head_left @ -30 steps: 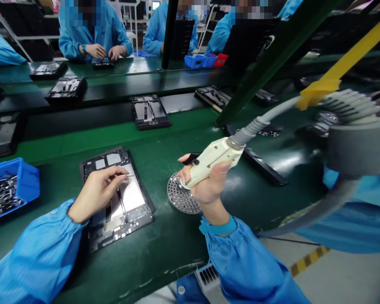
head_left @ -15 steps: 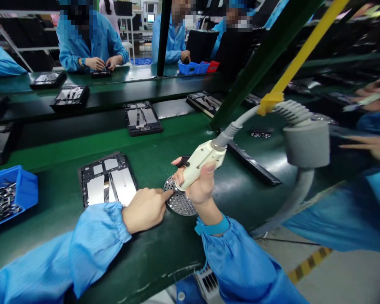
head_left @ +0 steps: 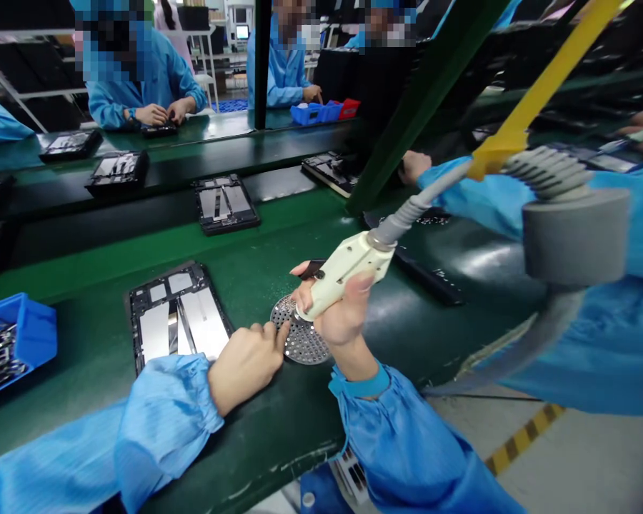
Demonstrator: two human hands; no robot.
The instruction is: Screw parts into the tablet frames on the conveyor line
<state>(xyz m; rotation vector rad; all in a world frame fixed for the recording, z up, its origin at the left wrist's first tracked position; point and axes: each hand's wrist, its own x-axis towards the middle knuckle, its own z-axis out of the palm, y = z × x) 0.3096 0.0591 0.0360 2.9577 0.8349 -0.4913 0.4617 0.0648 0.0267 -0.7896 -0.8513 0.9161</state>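
Note:
My right hand grips a cream electric screwdriver that hangs on a grey cable. Its tip points down at a round perforated metal screw tray on the green belt. My left hand rests with curled fingers at the tray's left edge, thumb and forefinger touching the rim; whether they pinch a screw is hidden. To the left lies an open tablet back frame with silver plates inside, partly covered by my left sleeve.
A blue bin of metal parts stands at the left. More black tablet frames lie on the belt beyond. A co-worker's blue sleeve and hand reach in from the right. A grey cable spool and green post hang close.
My left hand left the tablet frame and moved right to the screw tray's edge. The view shifted slightly, and a co-worker's arm came in at the right.

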